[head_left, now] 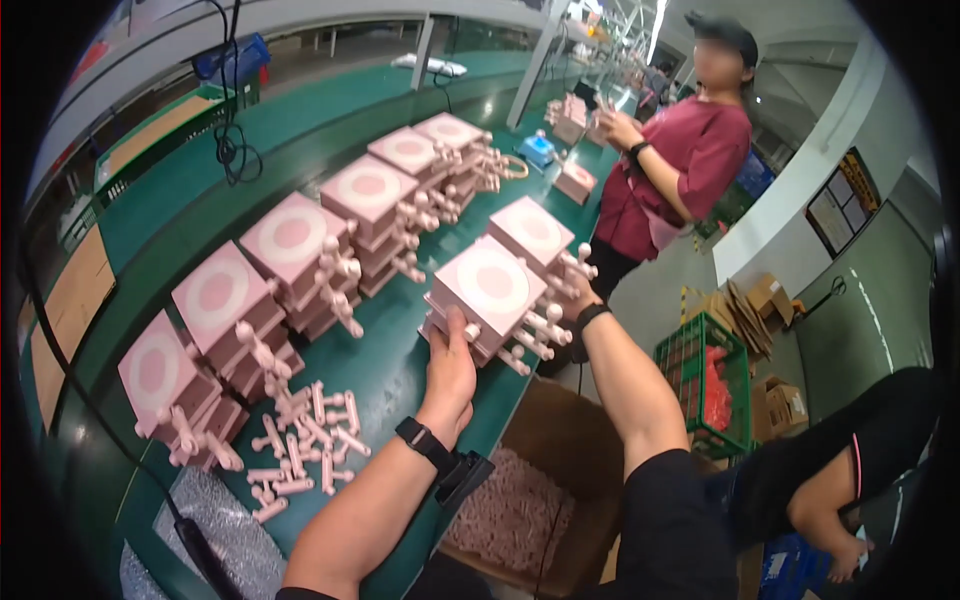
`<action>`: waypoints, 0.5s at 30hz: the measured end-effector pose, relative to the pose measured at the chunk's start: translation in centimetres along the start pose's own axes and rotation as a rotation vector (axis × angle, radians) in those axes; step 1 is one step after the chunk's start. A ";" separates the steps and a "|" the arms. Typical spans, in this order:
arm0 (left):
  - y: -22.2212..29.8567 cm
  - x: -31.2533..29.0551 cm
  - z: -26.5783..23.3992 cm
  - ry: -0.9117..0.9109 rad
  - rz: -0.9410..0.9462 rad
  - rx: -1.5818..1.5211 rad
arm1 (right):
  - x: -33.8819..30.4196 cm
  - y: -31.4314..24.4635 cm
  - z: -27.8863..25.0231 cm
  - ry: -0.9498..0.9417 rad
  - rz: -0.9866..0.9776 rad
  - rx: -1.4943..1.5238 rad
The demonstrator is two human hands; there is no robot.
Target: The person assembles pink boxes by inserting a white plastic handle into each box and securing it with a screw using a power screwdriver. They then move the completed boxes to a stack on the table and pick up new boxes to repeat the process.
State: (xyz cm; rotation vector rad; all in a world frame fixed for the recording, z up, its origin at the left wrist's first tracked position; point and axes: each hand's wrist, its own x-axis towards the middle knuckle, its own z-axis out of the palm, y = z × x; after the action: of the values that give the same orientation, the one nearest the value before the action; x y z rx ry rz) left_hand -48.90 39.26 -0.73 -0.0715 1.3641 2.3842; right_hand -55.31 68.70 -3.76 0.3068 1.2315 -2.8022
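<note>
Six stacks of pink boxes (pixel 296 233) run from the lower left to the upper middle of the frame, on a shiny green counter (pixel 385 340). A pink box (pixel 489 283) with a pale ring on its flat, square top sits near the middle. The left hand (pixel 452 375) pinches its near corner, thumb on the side. The right hand (pixel 578 298) is at the far right side, behind knobby pegs (pixel 543 338); its fingers are partly hidden, so I can't tell how its grip is set.

Low in the middle, a big brown cardboard box (pixel 585 440) holds heaps of little pink bits (pixel 515 500). At the right, a green crate (pixel 741 400) with holes in its sides has something red and crinkly (pixel 715 390) inside. Lower left, small pink sticks (pixel 293 455) with round ends lie in a loose pile, near a silvery, bumpy sheet (pixel 225 530). Upper right, a person in a dark red shirt (pixel 690 150) stands by the counter.
</note>
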 end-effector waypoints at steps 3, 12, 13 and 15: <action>-0.2 1.8 1.7 -0.048 -0.036 -0.020 | 3.3 -2.5 -2.6 -0.305 -0.035 0.025; 1.9 -1.3 1.2 -0.071 -0.038 -0.015 | 1.3 -2.8 -2.7 -0.173 -0.028 0.038; 2.1 -1.5 1.3 -0.074 -0.041 -0.010 | 0.1 -2.5 -3.0 -0.347 -0.016 0.083; 3.0 -1.6 1.3 -0.060 -0.056 0.048 | -0.6 -3.7 -3.0 -0.073 -0.131 -0.049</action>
State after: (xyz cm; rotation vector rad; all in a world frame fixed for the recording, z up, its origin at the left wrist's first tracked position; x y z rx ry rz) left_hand -48.36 38.47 2.79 -0.0247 1.3727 2.2879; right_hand -54.75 73.40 -2.95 0.1234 1.3478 -2.8569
